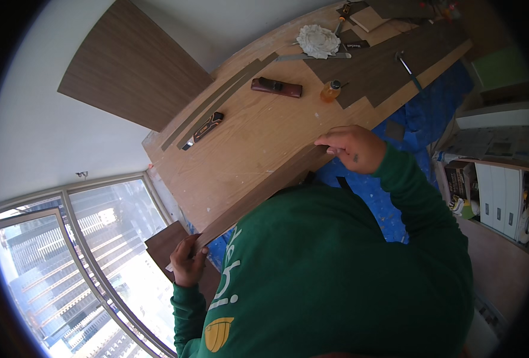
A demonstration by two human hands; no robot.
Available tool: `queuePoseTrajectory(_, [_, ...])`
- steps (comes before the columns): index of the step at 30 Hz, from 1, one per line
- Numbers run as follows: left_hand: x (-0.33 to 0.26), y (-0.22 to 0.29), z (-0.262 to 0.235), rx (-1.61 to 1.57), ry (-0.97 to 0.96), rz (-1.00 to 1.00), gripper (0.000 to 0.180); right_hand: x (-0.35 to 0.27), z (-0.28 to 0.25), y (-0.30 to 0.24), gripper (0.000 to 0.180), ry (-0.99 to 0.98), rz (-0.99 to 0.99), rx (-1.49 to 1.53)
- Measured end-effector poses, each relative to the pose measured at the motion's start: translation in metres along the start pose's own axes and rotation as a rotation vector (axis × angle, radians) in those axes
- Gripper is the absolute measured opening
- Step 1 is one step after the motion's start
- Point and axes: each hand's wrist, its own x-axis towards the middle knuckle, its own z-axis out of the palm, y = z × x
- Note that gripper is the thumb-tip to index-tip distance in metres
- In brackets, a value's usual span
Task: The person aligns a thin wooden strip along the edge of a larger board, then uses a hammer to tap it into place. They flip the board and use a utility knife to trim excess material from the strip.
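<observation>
A long brown wood-grain strip (249, 200) runs along the near edge of the plywood worktop (240, 155), close in front of my body. My left hand (188, 261) is closed around the strip's left end, past the worktop's corner. At the opposite end, my right hand (357, 148) pinches the strip between thumb and fingers. Part of the strip's lower side is hidden behind my green sweatshirt. An orange-and-black utility knife (207, 126) lies on the worktop with its blade end toward the window. Two thin brown offcut strips (216, 102) lie behind it.
Farther back lie a dark red block-shaped tool (277, 88), a bottle of orange liquid (330, 90), a crumpled white cloth (318, 41) and a hammer (409, 70). A large brown panel (133, 65) leans on the wall. Blue sheeting (434, 113) hangs right; windows (121, 221) stand left.
</observation>
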Motion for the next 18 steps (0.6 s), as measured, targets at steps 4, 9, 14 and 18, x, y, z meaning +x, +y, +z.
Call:
queuePoseTrajectory(4, [-0.0004,0.0022,-0.0021,-0.025,-0.019,-0.061,0.038,0.0012,-0.0009,-0.0010,0.041,-0.025,0.002,-0.032])
queuePoseTrajectory(9, [0.0017,0.0022,-0.0005,0.021,-0.007,0.034,0.037,0.0023,-0.0035,-0.0025,0.041,-0.071,0.030,-0.094])
queuePoseTrajectory(14, [0.0007,0.0029,0.0018,0.012,0.002,0.047,0.037,0.0021,-0.0049,-0.0023,0.039,-0.089,0.017,-0.124])
queuePoseTrajectory(18, [0.0007,0.0037,0.0025,0.009,0.005,0.048,0.037,0.0011,-0.0027,-0.0001,0.038,-0.080,0.022,-0.105])
